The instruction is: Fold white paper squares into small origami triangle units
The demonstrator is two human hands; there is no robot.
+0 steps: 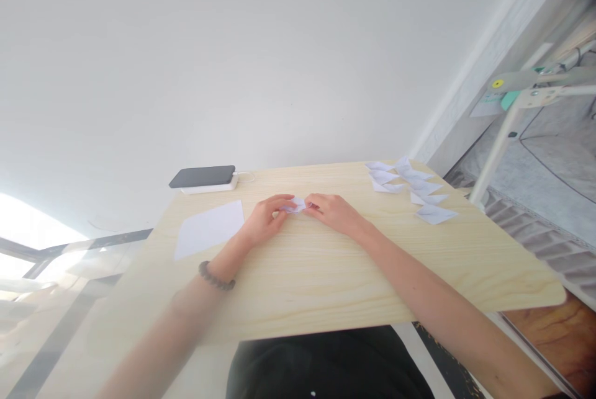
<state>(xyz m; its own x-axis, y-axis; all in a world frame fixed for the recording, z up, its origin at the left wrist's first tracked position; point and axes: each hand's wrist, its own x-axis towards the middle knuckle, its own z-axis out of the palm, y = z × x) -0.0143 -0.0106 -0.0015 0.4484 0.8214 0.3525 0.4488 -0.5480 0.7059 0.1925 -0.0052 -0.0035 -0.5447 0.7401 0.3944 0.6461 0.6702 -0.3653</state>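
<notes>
Near the middle of the surface (302, 281), between the two hands: one small folded paper (298, 205), white, its lower edge close to or on the wood (contact with the wood cannot be confirmed).

Hand state: left hand (266, 219) has its fingers closed on the paper's left end, thumb on the near side. Right hand (333, 210) has its fingers pinched together at the right end. Neither is released; both grasp the same piece.

Relation of note: paper lies directly in line between the two sets of fingertips, inward of each, so rightward from the left fingers and leftward from the right. Long axis appears to run across, hand to hand; both ends are partly covered, so exact outline and fold layers cannot be read. Neither hand is nearer: both touch it. Forearms come in from the near side and converge on it.

Surroundings: flat white sheet (212, 228) just left of the left hand, apart from it. Folded paper pieces (436, 215) beyond the right hand, far right, in two uneven columns, some overlapping, points mostly sideways. Dark phone (203, 176) at far left, resting on a white block (212, 188). Beaded bracelet (216, 277) on left wrist.
</notes>
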